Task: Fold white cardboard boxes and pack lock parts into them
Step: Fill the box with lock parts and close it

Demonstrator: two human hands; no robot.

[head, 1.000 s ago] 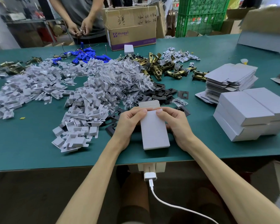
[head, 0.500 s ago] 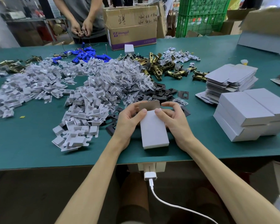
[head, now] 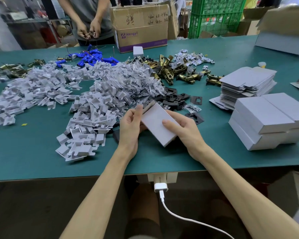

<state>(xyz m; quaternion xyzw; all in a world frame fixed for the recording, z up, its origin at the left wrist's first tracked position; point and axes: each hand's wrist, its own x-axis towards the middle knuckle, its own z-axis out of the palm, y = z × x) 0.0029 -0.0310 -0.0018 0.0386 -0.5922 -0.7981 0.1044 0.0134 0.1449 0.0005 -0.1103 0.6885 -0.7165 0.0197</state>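
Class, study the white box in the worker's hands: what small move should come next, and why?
Probably fold the end flap down and tuck it in: the white box, gripped by the left hand and right hand, is tilted up with that flap standing open at its far end.

Workshop with a long green-topped table (head: 33,152)
A brown carton (head: 141,31) sits at its far edge, a green plastic crate (head: 216,16) beyond; the blurred frame (head: 33,21) far left is perhaps a rack.
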